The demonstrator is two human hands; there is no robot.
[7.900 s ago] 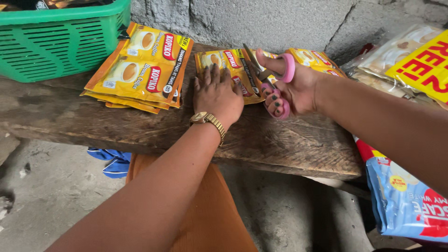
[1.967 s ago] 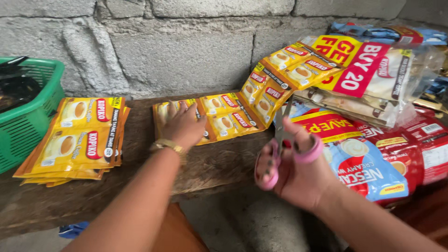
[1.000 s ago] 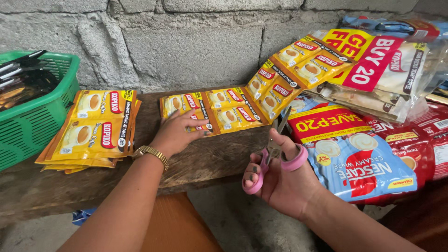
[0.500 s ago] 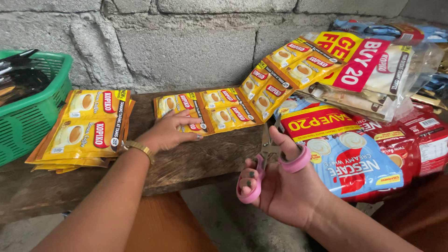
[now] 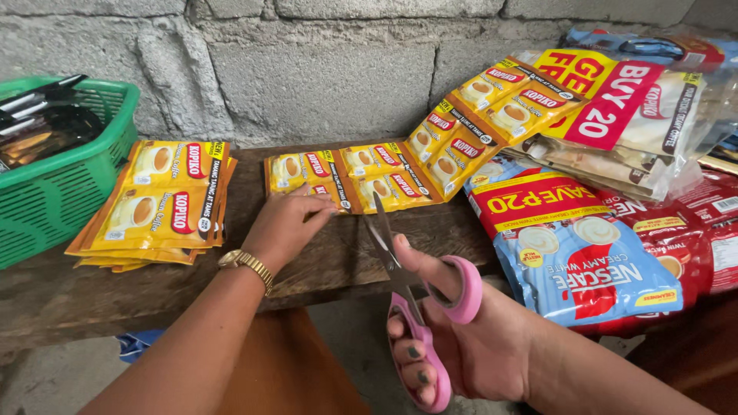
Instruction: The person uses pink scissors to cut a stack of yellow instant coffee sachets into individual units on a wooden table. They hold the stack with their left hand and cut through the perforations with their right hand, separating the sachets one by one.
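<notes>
Pressing down on the near end of the strip of yellow coffee sachets [image 5: 361,178], the left hand [image 5: 288,227] lies flat, fingers spread, gripping nothing. The right hand [image 5: 461,342] is curled through the pink-handled scissors [image 5: 415,296], blades just parted and aimed at the strip mid-bench [image 5: 323,261]. A clean cut likely wants the blades squared on the seam between sachets. One strip, one pair of scissors, one cut stack of sachets [image 5: 157,204] left, one green basket [image 5: 65,173] far left.

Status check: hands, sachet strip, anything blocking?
Left hand flat on yellow sachet strip. Right hand holds pink scissors, blades short of strip. Nothing between them.
</notes>
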